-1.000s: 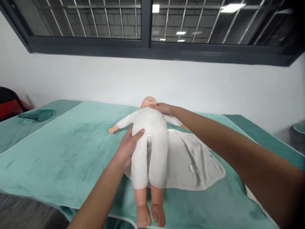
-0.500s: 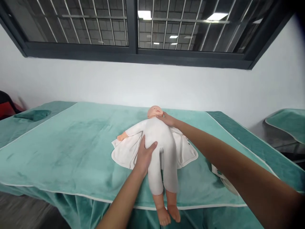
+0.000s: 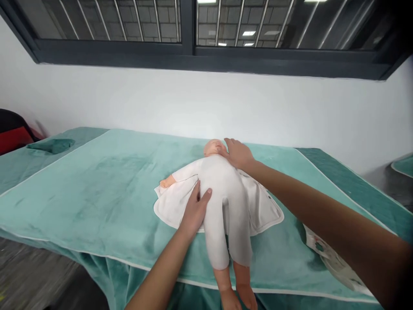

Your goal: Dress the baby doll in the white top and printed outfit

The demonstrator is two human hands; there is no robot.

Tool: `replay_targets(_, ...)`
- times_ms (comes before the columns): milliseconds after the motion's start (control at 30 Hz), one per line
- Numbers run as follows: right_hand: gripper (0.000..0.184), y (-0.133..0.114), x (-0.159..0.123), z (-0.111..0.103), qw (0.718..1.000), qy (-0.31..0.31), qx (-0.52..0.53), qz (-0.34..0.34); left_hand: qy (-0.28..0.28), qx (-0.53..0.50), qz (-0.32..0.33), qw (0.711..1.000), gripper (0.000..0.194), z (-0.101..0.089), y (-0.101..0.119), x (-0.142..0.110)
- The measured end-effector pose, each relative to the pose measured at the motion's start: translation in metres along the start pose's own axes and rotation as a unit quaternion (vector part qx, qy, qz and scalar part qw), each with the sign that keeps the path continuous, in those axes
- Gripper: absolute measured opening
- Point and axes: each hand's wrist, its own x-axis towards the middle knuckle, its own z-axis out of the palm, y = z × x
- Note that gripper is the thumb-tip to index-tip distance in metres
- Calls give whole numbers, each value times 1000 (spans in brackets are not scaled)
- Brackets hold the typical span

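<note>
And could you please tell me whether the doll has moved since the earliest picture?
Yes, the doll moved rightward in view: its head, almost below the window's centre post before, now lies clearly right of it.

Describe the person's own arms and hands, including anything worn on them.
The bare, ungloved left hand and bare, ungloved right hand have slim fingers. The smooth, tapering left forearm and right forearm show no sleeves, watch, bracelet or clear markings within the frame. No rings are visible, though some fingers are partly hidden.
</note>
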Motion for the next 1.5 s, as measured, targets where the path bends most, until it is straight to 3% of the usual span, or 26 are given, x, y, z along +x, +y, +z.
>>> replay_targets(67, 52, -24, 3, 3, 995, 40, -27, -83, 3, 4, -27, 1000, 75, -3, 1, 0)
replay_targets(100, 48, -38, 5, 7, 991, 29, -27, -128, 8, 11, -38, 999, 75, -4, 3, 0)
replay_targets(167, 46, -69, 10, 17, 975, -50, -16, -215, 18, 34, -42, 998, 75, -6, 5, 1)
replay_targets(233, 45, -96, 15, 29, 947, -170, -27, -271, 21, 56, -29, 998, 72, -8, 6, 1)
replay_targets(333, 42, -119, 21, 43, 911, -287, -80, -286, 11, 104, 18, 994, 59, -14, 6, 2)
replay_targets(433, 33, -119, 28, 46, 910, -296, -105, -271, 31, 220, 116, 968, 42, -22, 5, 7)
replay_targets(500, 29, -109, 32, 42, 919, -272, -97, -268, 62, 334, 174, 924, 33, -26, 2, 16)
replay_targets(567, 29, -95, 34, 35, 933, -243, -73, -256, 90, 433, 175, 879, 30, -28, -1, 30)
replay_targets(633, 30, -80, 34, 26, 942, -229, -47, -241, 116, 475, 138, 861, 33, -31, -3, 48)
replay_targets(767, 33, -56, 27, 6, 939, -227, -1, -257, 128, 333, 64, 932, 17, -46, -5, 82)
replay_targets(833, 36, -48, 24, 0, 942, -222, 24, -253, 142, 261, 31, 954, 14, -56, -7, 91)
replay_targets(967, 39, -39, 22, -3, 942, -240, 36, -230, 181, 172, -7, 968, 20, -71, -11, 94)
replay_targets(1233, 38, -36, 19, 2, 943, -242, 35, -227, 150, -22, -67, 986, 21, -79, 1, 97)
replay_targets(1400, 40, -36, 16, -3, 942, -255, 17, -216, 156, -40, -73, 984, 22, -82, 2, 98)
replay_targets(1500, 37, -36, 18, 0, 944, -248, -4, -219, 193, -5, -41, 980, 23, -78, 6, 95)
